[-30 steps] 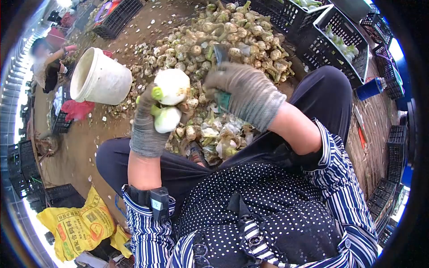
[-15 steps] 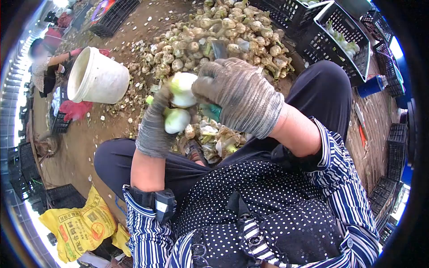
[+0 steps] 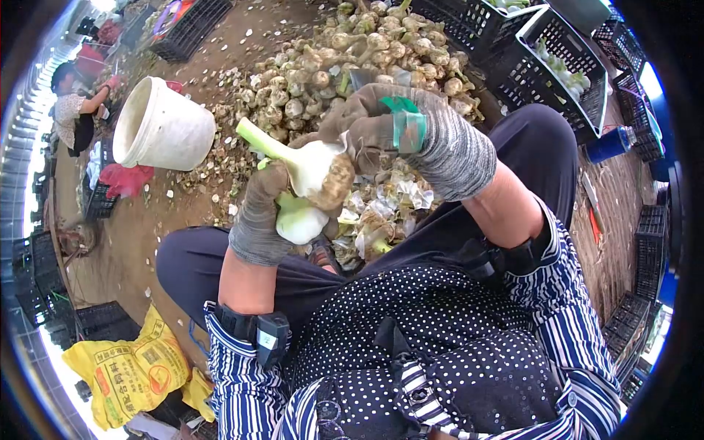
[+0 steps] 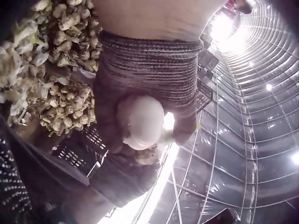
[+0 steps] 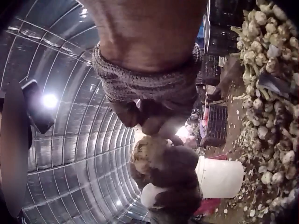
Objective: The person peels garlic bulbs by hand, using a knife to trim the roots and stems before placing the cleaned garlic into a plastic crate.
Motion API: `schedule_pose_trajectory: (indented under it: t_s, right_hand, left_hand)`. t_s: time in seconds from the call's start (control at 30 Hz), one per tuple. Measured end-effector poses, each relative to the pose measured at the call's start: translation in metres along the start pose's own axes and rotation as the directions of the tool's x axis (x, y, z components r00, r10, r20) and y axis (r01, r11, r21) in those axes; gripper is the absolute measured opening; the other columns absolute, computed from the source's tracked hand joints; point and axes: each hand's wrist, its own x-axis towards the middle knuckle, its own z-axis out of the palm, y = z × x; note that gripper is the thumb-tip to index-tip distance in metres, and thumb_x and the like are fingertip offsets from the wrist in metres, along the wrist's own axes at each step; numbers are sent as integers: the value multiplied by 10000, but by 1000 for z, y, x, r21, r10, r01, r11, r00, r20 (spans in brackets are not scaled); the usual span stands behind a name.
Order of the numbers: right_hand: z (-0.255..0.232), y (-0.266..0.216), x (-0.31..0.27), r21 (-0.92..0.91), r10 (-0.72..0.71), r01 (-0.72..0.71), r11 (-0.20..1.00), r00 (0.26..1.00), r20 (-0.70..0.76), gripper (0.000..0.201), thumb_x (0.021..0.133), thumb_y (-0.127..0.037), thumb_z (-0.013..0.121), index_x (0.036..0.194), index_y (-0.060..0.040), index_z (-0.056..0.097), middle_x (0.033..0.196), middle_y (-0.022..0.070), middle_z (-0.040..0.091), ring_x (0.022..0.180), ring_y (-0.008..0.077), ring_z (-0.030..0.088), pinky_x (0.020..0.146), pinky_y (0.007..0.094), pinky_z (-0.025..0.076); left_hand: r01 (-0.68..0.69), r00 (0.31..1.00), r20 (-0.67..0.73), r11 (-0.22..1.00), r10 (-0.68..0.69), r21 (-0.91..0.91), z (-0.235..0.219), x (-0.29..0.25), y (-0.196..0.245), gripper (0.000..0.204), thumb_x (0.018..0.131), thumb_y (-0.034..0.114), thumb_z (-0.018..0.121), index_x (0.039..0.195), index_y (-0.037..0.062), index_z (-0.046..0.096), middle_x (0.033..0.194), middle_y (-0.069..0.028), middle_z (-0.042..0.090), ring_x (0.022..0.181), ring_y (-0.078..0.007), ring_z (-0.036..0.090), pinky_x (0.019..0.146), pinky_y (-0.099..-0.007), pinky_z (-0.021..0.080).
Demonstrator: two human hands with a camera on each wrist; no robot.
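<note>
In the head view, my gloved left hand (image 3: 262,220) grips two pale garlic bulbs. The upper bulb (image 3: 312,167) has a green stem pointing up-left and a brown root end facing right; the lower bulb (image 3: 299,220) sits just beneath it. My gloved right hand (image 3: 429,136) has its curled fingertips at the upper bulb's root end and holds a knife, whose green handle (image 3: 409,130) shows against the glove. Its grey blade is blurred above the fingers. In the left wrist view, one white bulb (image 4: 145,121) is within the left hand. The right wrist view shows the brown root end (image 5: 148,155) below the right fingers.
Beyond the hands lies a heap of untrimmed garlic (image 3: 381,48), with loose peelings (image 3: 392,202) nearer the legs. A white bucket (image 3: 172,128) leans at left. Black crates (image 3: 561,70) stand at upper right. A yellow sack (image 3: 132,374) is lower left; another person (image 3: 73,110) sits farther off.
The upper bulb has turned, so its stem points up-left and its root end shows. My right hand has rotated and shifted right, exposing the green handle on its upper side.
</note>
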Motion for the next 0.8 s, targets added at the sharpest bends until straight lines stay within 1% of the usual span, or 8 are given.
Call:
schedule_pose_trajectory:
  t_s: [0.07, 0.1, 0.2, 0.27, 0.33, 0.53, 0.6, 0.8]
  right_hand:
    - [4, -7, 2, 540, 506, -503, 675, 848, 159, 208, 852, -177, 585, 924, 12, 633, 883, 56, 632, 824, 91, 590, 728, 223, 484]
    - [4, -23, 8, 725, 586, -505, 469, 791, 172, 221, 848, -198, 593, 891, 18, 613, 877, 48, 628, 781, 90, 577, 705, 226, 480]
    - [3, -31, 11, 747, 583, -565, 352, 756, 297, 235, 833, -226, 613, 895, 0, 600, 855, 38, 625, 758, 84, 565, 684, 226, 473]
    - [8, -32, 11, 682, 559, -577, 450, 778, 289, 245, 824, -246, 622, 914, -20, 600, 848, 34, 627, 764, 78, 562, 676, 224, 470]
    - [9, -45, 14, 636, 602, -704, 316, 666, 439, 237, 828, -253, 621, 894, -26, 601, 834, 31, 619, 772, 71, 555, 683, 224, 465]
    - [17, -40, 12, 453, 585, -538, 711, 810, 44, 215, 774, -150, 680, 927, -23, 597, 826, 43, 600, 778, 104, 553, 692, 266, 473]
    - [17, -38, 13, 70, 415, -409, 910, 898, -143, 289, 744, -141, 698, 976, -8, 587, 848, 89, 608, 790, 157, 580, 700, 298, 481]
    - [23, -28, 9, -1, 376, -377, 926, 924, -75, 272, 749, -93, 647, 1019, -81, 612, 872, 145, 616, 822, 300, 595, 724, 354, 488]
  left_hand:
    - [-98, 984, -153, 993, 87, -62, 0, 0, -3, 755, 656, 407, 745, 1205, -17, 446, 974, -163, 599, 676, -226, 639, 528, -308, 571]
    - [-100, 984, -154, 993, 89, -62, -2, 0, 0, 755, 656, 407, 745, 1205, -17, 446, 974, -163, 599, 676, -226, 639, 528, -308, 571]
    - [-44, 997, -63, 984, 33, -172, -5, 5, 5, 632, 706, 377, 701, 1154, -11, 483, 989, -157, 601, 768, -229, 638, 642, -333, 576]
    - [-170, 949, -299, 958, 96, -231, -4, 9, 2, 548, 758, 377, 643, 1130, 1, 498, 1002, -137, 602, 872, -232, 617, 773, -357, 544]
    - [-145, 969, -235, 941, 72, -307, -15, 11, 2, 523, 786, 382, 606, 1139, 12, 496, 1019, -121, 603, 925, -235, 596, 839, -369, 506]
    - [-201, 939, -322, 954, 122, -224, -5, 8, 4, 532, 791, 396, 579, 1151, 16, 486, 1008, -133, 601, 861, -236, 610, 726, -350, 531]
    - [-127, 974, -203, 982, 97, -137, -15, 5, 5, 548, 787, 402, 569, 1154, 4, 485, 1016, -141, 600, 851, -246, 614, 724, -358, 537]
    - [-86, 980, -178, 996, 89, 24, -4, 5, 4, 628, 755, 450, 592, 1163, -15, 485, 1006, -145, 606, 817, -228, 626, 665, -320, 555]
